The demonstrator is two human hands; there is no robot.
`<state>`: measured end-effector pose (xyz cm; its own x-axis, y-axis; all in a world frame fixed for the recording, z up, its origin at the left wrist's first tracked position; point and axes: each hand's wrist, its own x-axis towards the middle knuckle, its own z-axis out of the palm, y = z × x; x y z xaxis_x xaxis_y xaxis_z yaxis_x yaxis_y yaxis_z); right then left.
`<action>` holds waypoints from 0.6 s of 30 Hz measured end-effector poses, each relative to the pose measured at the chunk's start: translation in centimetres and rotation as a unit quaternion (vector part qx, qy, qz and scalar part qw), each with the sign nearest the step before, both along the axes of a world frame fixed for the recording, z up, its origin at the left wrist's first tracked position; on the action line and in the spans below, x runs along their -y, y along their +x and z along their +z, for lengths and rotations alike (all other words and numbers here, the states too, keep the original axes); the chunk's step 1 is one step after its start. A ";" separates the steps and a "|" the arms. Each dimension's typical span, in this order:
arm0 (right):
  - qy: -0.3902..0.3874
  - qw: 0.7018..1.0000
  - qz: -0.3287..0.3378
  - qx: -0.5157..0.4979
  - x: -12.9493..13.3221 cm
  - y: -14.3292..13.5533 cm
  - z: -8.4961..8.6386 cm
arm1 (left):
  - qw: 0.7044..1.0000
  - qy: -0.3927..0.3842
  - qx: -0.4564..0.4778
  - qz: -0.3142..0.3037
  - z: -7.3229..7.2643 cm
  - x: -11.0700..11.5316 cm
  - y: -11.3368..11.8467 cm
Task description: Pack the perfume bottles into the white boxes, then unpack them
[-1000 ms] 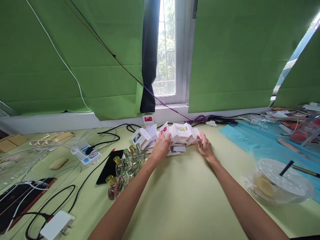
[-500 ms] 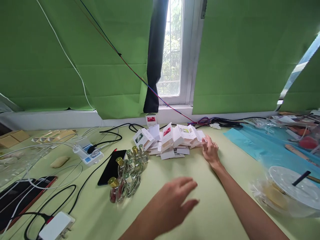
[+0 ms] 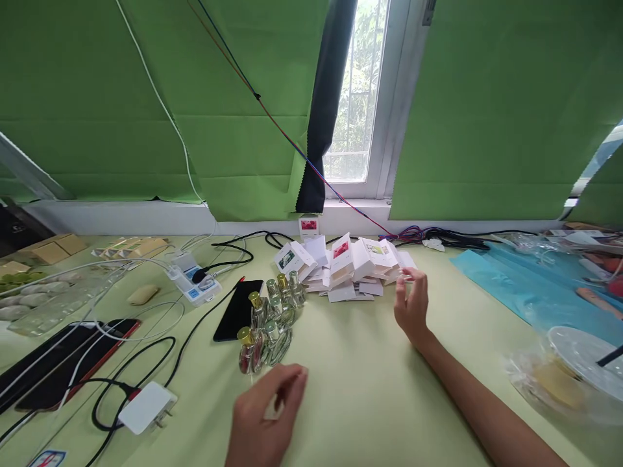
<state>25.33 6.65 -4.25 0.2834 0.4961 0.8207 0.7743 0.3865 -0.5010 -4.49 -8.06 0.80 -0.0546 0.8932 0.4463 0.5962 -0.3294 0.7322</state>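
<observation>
My left hand (image 3: pixel 268 412) is low over the tabletop, just in front of several small glass bottles (image 3: pixel 272 318) with gold and silver caps. Its thumb and forefinger meet in a ring, and nothing shows between them. To the right, my right hand (image 3: pixel 413 306) is at the right end of a pile of small white cardboard boxes (image 3: pixel 363 263) with printed pictures. Its fingers are bent and the thumb is up, with no object visible in them. Whether its fingertips touch the nearest box I cannot tell. The bottles stand and lean close together beside a black phone (image 3: pixel 239 311).
A white power strip (image 3: pixel 189 279), looping cables and a white charger (image 3: pixel 147 407) lie on the left, with dark phones (image 3: pixel 87 363) nearby. At right are a blue plastic sheet (image 3: pixel 491 282) and a lidded cup with a straw (image 3: pixel 584 363). A window (image 3: pixel 353 117) is behind.
The view has turned slightly left. My left hand has moved left towards the bottles, its fingers drawing together. My right hand has stayed near the boxes, its fingers lifting a little.
</observation>
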 end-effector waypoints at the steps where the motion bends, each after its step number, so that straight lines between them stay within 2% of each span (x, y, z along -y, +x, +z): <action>1: -0.004 0.999 0.053 0.008 0.6 -1.2 0.1 | 0.998 0.015 0.007 0.068 0.5 0.0 -0.8; 4: -0.029 0.988 0.142 0.053 2.1 -5.2 0.2 | 0.967 0.053 0.008 0.248 1.0 -0.3 -2.9; 6: -0.069 0.963 0.250 0.069 2.6 -8.1 0.4 | 0.954 0.026 -0.011 0.297 0.6 -0.5 -3.9; 9: -0.098 0.948 0.301 0.033 2.0 -11.9 1.1 | 0.961 -0.054 0.002 0.272 -0.4 -1.0 -4.5; 13: -0.199 0.924 0.318 -0.068 -1.3 -15.6 2.9 | 0.975 -0.086 0.044 0.202 -1.5 -2.5 -4.1; 18: -0.277 0.886 0.369 -0.047 -5.0 -18.1 4.5 | 0.973 -0.125 0.098 0.169 -2.1 -4.9 -3.5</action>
<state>7.26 11.64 0.27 -0.2316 0.8940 0.3837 0.3580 0.4450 -0.8209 -8.03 -3.21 -1.30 -0.4262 0.8886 0.1695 0.4805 0.0637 0.8747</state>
